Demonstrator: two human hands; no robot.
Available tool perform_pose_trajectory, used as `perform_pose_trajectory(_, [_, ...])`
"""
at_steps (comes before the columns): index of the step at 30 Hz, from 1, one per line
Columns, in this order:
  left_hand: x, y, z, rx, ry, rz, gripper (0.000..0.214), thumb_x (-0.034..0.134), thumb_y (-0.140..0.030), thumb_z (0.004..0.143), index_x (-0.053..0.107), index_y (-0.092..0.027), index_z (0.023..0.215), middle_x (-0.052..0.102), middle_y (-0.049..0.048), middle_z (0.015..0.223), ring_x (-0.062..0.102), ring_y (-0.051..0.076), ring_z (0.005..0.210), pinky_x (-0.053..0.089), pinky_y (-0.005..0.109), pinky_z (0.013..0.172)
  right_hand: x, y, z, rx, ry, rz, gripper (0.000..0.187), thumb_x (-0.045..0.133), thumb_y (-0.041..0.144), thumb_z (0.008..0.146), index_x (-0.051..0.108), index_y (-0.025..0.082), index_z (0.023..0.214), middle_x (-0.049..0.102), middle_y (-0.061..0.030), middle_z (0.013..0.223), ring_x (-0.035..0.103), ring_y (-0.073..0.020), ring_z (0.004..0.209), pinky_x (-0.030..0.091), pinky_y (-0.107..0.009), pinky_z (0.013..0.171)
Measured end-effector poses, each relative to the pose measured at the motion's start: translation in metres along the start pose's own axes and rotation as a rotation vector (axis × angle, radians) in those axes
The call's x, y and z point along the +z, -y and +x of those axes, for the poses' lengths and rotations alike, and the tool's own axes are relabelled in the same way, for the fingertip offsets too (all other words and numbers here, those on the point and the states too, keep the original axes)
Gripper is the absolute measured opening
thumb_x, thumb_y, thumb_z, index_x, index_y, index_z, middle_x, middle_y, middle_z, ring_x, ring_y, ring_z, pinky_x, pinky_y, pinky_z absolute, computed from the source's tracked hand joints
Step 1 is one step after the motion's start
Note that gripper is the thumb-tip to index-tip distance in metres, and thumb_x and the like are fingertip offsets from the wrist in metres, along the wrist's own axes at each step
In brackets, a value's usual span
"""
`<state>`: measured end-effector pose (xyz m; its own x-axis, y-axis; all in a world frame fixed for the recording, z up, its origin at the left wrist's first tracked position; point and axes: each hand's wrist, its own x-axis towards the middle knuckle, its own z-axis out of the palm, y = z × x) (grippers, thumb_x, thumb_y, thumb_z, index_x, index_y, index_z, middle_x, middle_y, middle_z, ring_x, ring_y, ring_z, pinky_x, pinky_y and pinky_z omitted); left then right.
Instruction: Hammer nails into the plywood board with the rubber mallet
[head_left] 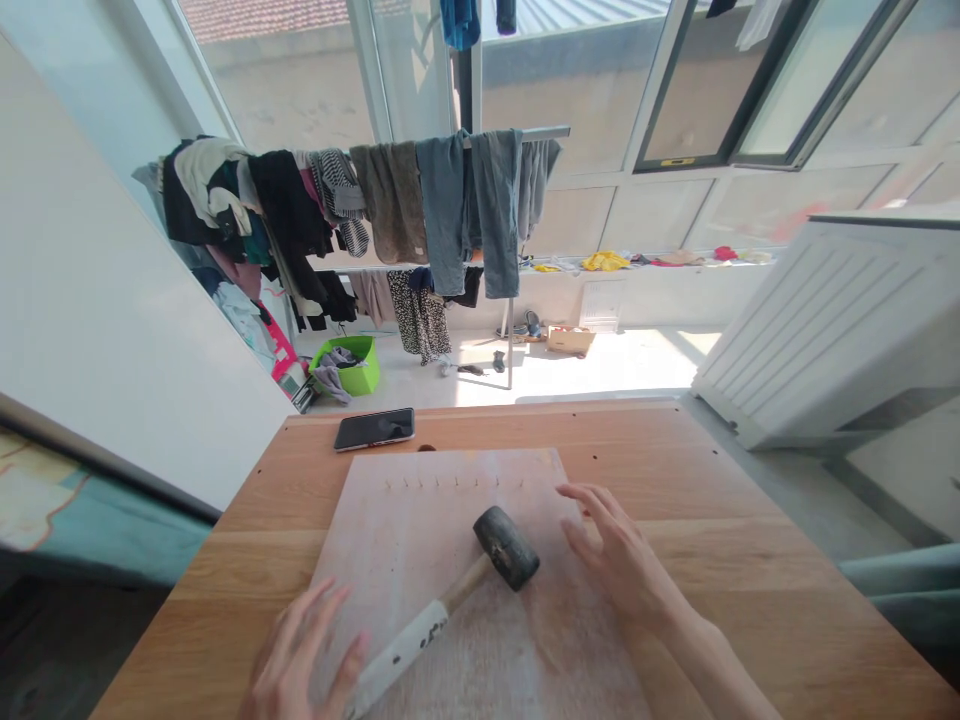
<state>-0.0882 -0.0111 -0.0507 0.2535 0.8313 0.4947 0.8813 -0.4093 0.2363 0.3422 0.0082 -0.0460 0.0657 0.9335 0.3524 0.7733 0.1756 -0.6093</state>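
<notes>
A rubber mallet point(507, 548) with a black head and a wooden handle partly covered in white lies diagonally on a pale wooden board point(450, 520). Several thin nails point(456, 482) stand upright in a row across the far part of the board. My left hand point(304, 655) hovers at the board's near left edge, fingers spread, close to the mallet handle but holding nothing. By the board's right edge is my right hand point(611, 545), its fingers apart and nothing in them. Whether its fingertips touch the board I cannot tell.
The board rests on a wooden table point(720, 560). A black phone point(375, 429) lies near the table's far left edge. Beyond stand a rack of hanging clothes point(390, 200), a green basket point(356, 365) and a white door point(832, 320).
</notes>
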Motion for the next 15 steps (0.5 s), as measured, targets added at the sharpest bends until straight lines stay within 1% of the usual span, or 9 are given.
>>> perform_pose_trajectory(1, [-0.001, 0.013, 0.0, -0.119, -0.001, -0.001, 0.044, 0.055, -0.056, 0.1, 0.069, -0.026, 0.129, 0.078, 0.0095, 0.127, 0.078, 0.029, 0.111, 0.067, 0.04, 0.09, -0.001, 0.002, -0.015, -0.003, -0.001, -0.028, 0.029, 0.052, 0.031, 0.103, 0.065, 0.027, 0.129, 0.073, -0.0093, 0.124, 0.071, -0.0254, 0.116, 0.06, -0.044, 0.1])
perform_pose_trajectory(2, [-0.001, 0.024, 0.0, -0.221, 0.032, -0.028, 0.047, 0.054, -0.058, 0.099, 0.068, -0.024, 0.128, 0.08, 0.0092, 0.12, 0.081, 0.028, 0.103, 0.069, 0.038, 0.082, -0.001, 0.004, -0.03, -0.021, -0.012, -0.063, 0.031, 0.052, 0.032, 0.104, 0.064, 0.027, 0.132, 0.074, -0.0094, 0.126, 0.07, -0.0256, 0.12, 0.059, -0.044, 0.102])
perform_pose_trajectory(3, [-0.001, 0.032, 0.0, -0.302, 0.076, -0.073, 0.05, 0.054, -0.061, 0.097, 0.068, -0.024, 0.128, 0.082, 0.0084, 0.116, 0.082, 0.028, 0.098, 0.069, 0.036, 0.078, -0.001, 0.005, -0.045, -0.041, -0.024, -0.107, 0.033, 0.053, 0.034, 0.105, 0.063, 0.028, 0.136, 0.074, -0.0096, 0.129, 0.069, -0.0263, 0.123, 0.059, -0.045, 0.104])
perform_pose_trajectory(5, [0.001, 0.04, 0.0, -0.403, 0.115, -0.138, 0.056, 0.055, -0.066, 0.093, 0.069, -0.024, 0.128, 0.083, 0.0077, 0.117, 0.082, 0.028, 0.098, 0.069, 0.037, 0.079, -0.002, 0.006, -0.068, -0.097, -0.047, -0.198, 0.037, 0.056, 0.037, 0.105, 0.062, 0.029, 0.141, 0.072, -0.0097, 0.138, 0.068, -0.0271, 0.127, 0.059, -0.044, 0.104])
perform_pose_trajectory(7, [0.004, 0.037, 0.001, -0.449, 0.11, -0.159, 0.061, 0.056, -0.071, 0.089, 0.07, -0.025, 0.126, 0.082, 0.0074, 0.119, 0.081, 0.029, 0.102, 0.069, 0.039, 0.081, -0.005, 0.004, -0.083, -0.134, -0.063, -0.271, 0.041, 0.057, 0.038, 0.105, 0.06, 0.029, 0.145, 0.071, -0.009, 0.141, 0.068, -0.0271, 0.129, 0.061, -0.042, 0.101])
perform_pose_trajectory(9, [0.006, 0.024, 0.002, -0.477, 0.123, -0.185, 0.059, 0.057, -0.072, 0.089, 0.072, -0.027, 0.123, 0.084, 0.0057, 0.115, 0.082, 0.028, 0.097, 0.069, 0.036, 0.077, -0.012, -0.003, -0.091, -0.137, -0.072, -0.329, 0.041, 0.056, 0.039, 0.105, 0.061, 0.028, 0.145, 0.071, -0.0084, 0.141, 0.068, -0.0272, 0.13, 0.061, -0.041, 0.1])
perform_pose_trajectory(11, [0.009, 0.004, 0.006, -0.477, 0.149, -0.254, 0.053, 0.057, -0.068, 0.092, 0.073, -0.028, 0.122, 0.084, 0.0039, 0.112, 0.082, 0.025, 0.092, 0.068, 0.032, 0.074, -0.025, -0.018, -0.095, -0.11, -0.081, -0.383, 0.04, 0.055, 0.041, 0.106, 0.063, 0.028, 0.142, 0.072, -0.008, 0.14, 0.067, -0.0283, 0.131, 0.061, -0.042, 0.101])
perform_pose_trajectory(13, [0.014, -0.021, 0.012, -0.437, 0.147, -0.331, 0.049, 0.058, -0.065, 0.094, 0.074, -0.029, 0.123, 0.084, 0.0038, 0.112, 0.082, 0.024, 0.094, 0.067, 0.03, 0.077, -0.043, -0.039, -0.099, -0.056, -0.084, -0.428, 0.039, 0.052, 0.044, 0.106, 0.067, 0.028, 0.138, 0.074, -0.007, 0.137, 0.067, -0.0292, 0.132, 0.06, -0.045, 0.102])
perform_pose_trajectory(15, [0.023, -0.05, 0.019, -0.366, 0.162, -0.393, 0.047, 0.06, -0.063, 0.094, 0.075, -0.028, 0.121, 0.084, 0.005, 0.106, 0.081, 0.022, 0.085, 0.067, 0.029, 0.076, -0.065, -0.065, -0.103, 0.019, -0.069, -0.457, 0.041, 0.048, 0.049, 0.106, 0.069, 0.028, 0.135, 0.075, -0.006, 0.135, 0.068, -0.0298, 0.13, 0.06, -0.047, 0.103])
